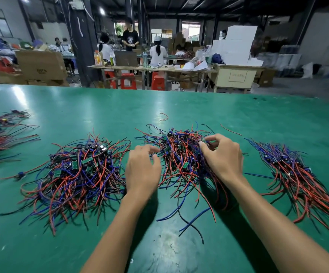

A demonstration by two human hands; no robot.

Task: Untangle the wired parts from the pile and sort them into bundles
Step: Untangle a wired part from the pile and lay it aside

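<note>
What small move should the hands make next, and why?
Probably the right hand should lift the small part it pinches out of the middle pile, while the left hand, open at the pile's edge, holds the tangled wires down.

Green table (179,107) surfaced in a smooth, glossy coating, worn dull and scuffed near its front edge, wires of the middle pile (181,154) sheathed in smooth red, blue and black plastic, cardboard boxes (41,65) seen matt brown, stools (128,80) moulded in red plastic
</note>
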